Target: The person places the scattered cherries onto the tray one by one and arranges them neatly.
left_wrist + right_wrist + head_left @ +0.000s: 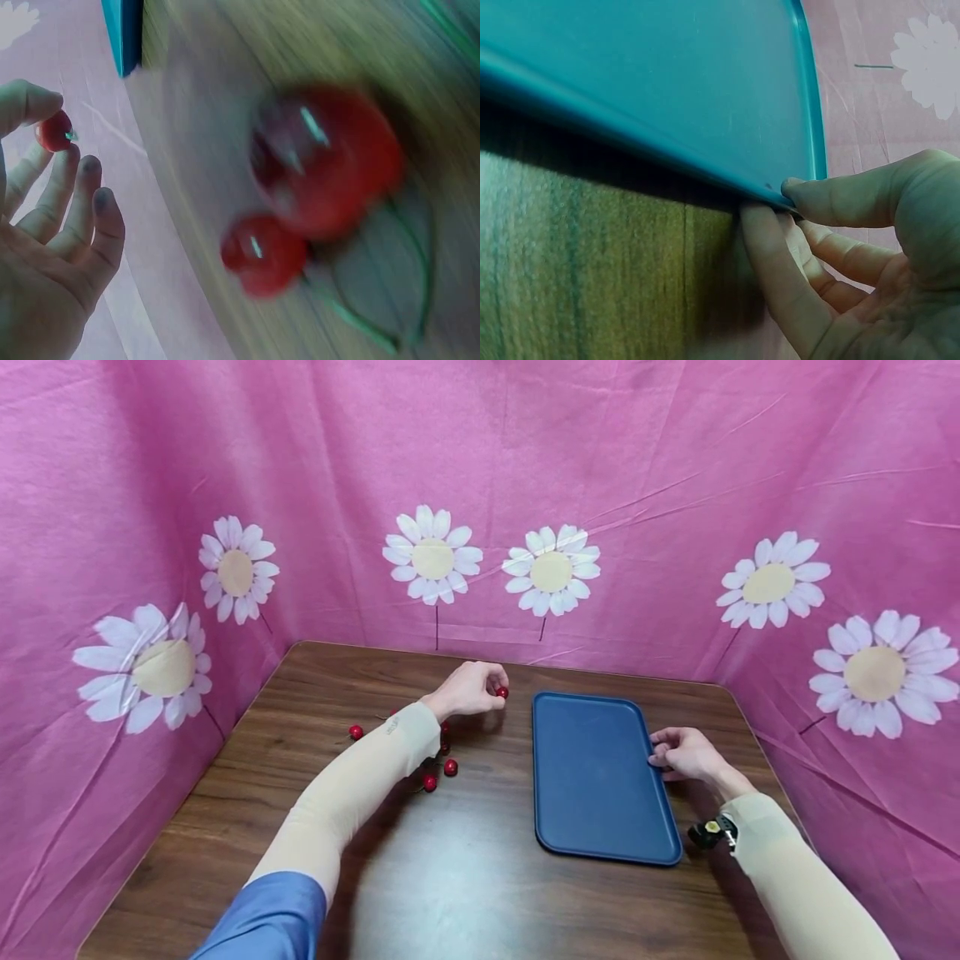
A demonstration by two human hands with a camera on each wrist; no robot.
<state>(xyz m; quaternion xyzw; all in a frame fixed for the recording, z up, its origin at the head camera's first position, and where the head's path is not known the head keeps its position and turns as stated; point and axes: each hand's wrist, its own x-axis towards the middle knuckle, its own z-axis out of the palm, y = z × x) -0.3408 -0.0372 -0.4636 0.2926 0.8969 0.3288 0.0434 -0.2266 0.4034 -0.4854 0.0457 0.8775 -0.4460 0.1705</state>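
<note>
Between thumb and fingertips my left hand [471, 688] pinches a red cherry [502, 692], held a little above the table left of the tray. The left wrist view shows that same cherry [54, 131] with a bit of green at its side. Several more cherries [451, 767] with stems lie on the table below and left of my left forearm, which hides some of them. Two cherries [326, 161] loom large and blurred in the left wrist view. At the right long side of a blue rectangular tray [600, 768], my right hand [688, 753] grips the rim, thumb on top and fingers beneath.
Everything stands on a brown wood-grain table [480, 877]. Pink cloth [480, 443] printed with white daisies hangs around its back and sides. A dark strap with a small device [712, 832] sits on my right wrist, close to the tray's near right corner.
</note>
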